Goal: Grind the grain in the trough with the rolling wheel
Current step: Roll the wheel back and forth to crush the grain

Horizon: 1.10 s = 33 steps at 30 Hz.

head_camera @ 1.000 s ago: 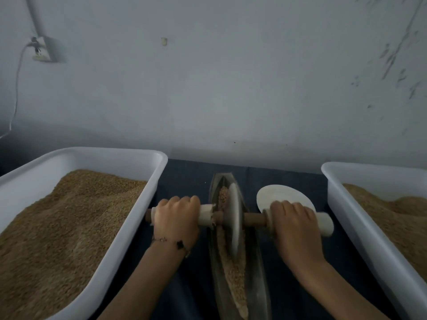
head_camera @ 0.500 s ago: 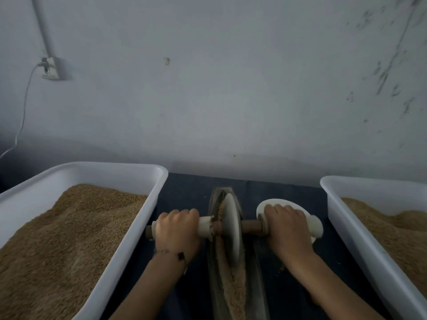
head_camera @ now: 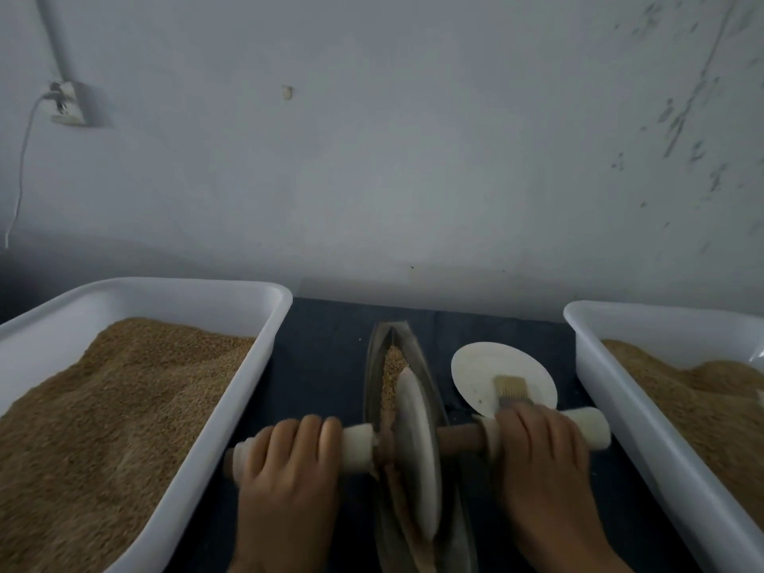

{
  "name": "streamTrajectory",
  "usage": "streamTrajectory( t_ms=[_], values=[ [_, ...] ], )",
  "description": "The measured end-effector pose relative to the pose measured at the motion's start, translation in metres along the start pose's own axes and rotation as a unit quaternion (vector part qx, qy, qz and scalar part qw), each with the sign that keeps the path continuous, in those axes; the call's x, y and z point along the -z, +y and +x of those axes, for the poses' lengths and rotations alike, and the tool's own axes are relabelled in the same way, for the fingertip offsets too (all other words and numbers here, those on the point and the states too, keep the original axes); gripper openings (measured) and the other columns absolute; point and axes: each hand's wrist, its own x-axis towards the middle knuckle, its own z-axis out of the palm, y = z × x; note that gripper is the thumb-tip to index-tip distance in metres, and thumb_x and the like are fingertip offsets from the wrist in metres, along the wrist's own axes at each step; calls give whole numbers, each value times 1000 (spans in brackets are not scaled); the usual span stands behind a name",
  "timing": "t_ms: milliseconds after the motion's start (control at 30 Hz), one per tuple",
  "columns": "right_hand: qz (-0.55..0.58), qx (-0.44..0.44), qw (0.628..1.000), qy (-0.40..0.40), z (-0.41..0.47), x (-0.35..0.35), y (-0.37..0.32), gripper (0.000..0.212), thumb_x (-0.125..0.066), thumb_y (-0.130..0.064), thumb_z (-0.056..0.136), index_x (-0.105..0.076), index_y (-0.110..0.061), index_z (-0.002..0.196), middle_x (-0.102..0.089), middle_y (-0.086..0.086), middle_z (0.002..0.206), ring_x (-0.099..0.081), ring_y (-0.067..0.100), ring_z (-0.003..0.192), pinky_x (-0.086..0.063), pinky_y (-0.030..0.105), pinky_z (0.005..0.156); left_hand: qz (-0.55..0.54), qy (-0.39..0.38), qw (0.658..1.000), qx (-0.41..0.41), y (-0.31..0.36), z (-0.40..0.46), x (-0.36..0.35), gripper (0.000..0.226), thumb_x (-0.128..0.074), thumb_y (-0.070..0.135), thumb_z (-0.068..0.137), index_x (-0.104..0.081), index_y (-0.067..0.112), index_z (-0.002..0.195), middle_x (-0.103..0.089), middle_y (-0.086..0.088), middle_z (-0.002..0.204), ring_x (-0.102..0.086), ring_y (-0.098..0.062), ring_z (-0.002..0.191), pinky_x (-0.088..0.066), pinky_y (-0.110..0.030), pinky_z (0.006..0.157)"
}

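A pale, disc-shaped rolling wheel (head_camera: 415,452) stands on edge inside a narrow boat-shaped trough (head_camera: 407,407), which lies lengthways on a dark-covered counter (head_camera: 326,366) in front of the person. Tan grain (head_camera: 390,374) shows in the trough just beyond the wheel. A wooden axle (head_camera: 459,438) runs through the wheel, with pale padded handles at both ends. The left hand (head_camera: 289,469) wraps its fingers (head_camera: 310,432) over the left handle; the right hand (head_camera: 537,461) grips the right handle the same way.

The wheel looks stiff and fairly heavy, likely to tip sideways unless both handles are held level, so the padded ends seem the right places to hold.

Just right of the trough lies a round white plate (head_camera: 475,366) with a small brush (head_camera: 512,388) on it, close to the right hand and possibly in the way of a long forward stroke. Large white tubs of grain flank the work: a left tub (head_camera: 231,403) and a right tub (head_camera: 612,407). A grey wall stands behind.
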Motion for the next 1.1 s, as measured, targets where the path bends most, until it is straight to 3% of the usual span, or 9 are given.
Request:
streamTrajectory(
  t_ms=[167, 300, 400, 533, 733, 900, 967, 1033, 1100],
  values=[
    [31, 1, 999, 7, -6, 13, 3, 77, -90, -10, 36, -51, -13, 102, -64, 8, 94, -45, 23, 93, -46, 47, 78, 17, 27, 999, -4, 2, -10, 9, 12, -55, 9, 75, -67, 12, 76, -64, -6, 74, -62, -28, 67, -37, -39, 72],
    [44, 29, 998, -16, 33, -7, 4, 44, -83, -10, 50, -54, -14, 82, -58, 4, 76, -53, 27, 72, -42, 38, 66, -26, -38, 999, 20, -11, 20, -22, 21, -72, 3, 59, -54, 14, 62, -50, -3, 57, -48, -23, 50, -35, -31, 53],
    [-12, -30, 989, -144, 74, -41, 7, 18, -67, -22, 77, -51, -19, 85, -60, -1, 84, -55, 23, 80, -37, 36, 70, -38, -130, 990, 44, -12, 59, -49, 30, -81, 13, 51, -55, 15, 64, -56, -2, 58, -53, -22, 53, -41, -31, 55],
    [-18, -96, 968, -232, 105, -70, 11, 21, -58, -26, 81, -39, -23, 86, -60, -2, 96, -54, 23, 94, -28, 35, 72, 7, -157, 986, 60, -11, 95, -81, 22, -69, 13, 68, -48, 17, 66, -59, -2, 65, -52, -22, 63, -30, -30, 64],
    [-48, -27, 987, -154, 100, -33, -12, 22, -69, -19, 72, -55, -16, 88, -62, 2, 87, -55, 26, 87, -35, 38, 78, -43, -165, 978, 117, -21, 61, -67, 20, -75, 12, 68, -55, 12, 66, -60, -5, 63, -55, -25, 60, -32, -29, 58],
    [24, -14, 991, -134, 42, 19, -14, 40, -84, -24, 57, -61, -18, 89, -62, 0, 87, -57, 25, 83, -43, 43, 79, -67, -169, 982, 43, -13, 27, -7, 37, -86, 11, 44, -54, 15, 59, -53, 1, 52, -49, -21, 46, -39, -30, 48],
    [35, -29, 980, -194, 20, 37, -8, 51, -85, -23, 49, -58, -24, 93, -60, -5, 89, -57, 23, 83, -37, 39, 79, -64, -134, 989, -14, -7, 21, 17, 36, -82, 13, 39, -53, 17, 61, -51, 2, 54, -50, -21, 47, -35, -30, 49],
    [7, -54, 952, -301, 15, 47, -4, 46, -71, -39, 69, -39, -42, 102, -50, -15, 104, -49, 13, 98, -24, 31, 79, -63, -100, 992, -50, -2, 20, 31, 26, -71, 15, 43, -56, 18, 63, -52, 2, 58, -53, -22, 51, -40, -32, 52],
    [14, -68, 948, -310, 15, 37, 4, 29, -54, -44, 82, -27, -45, 93, -44, -18, 104, -42, 6, 98, -20, 28, 76, -71, -92, 991, -58, -1, 23, 29, 23, -70, 16, 44, -55, 18, 62, -52, 2, 57, -52, -21, 51, -41, -32, 53]
  ],
)
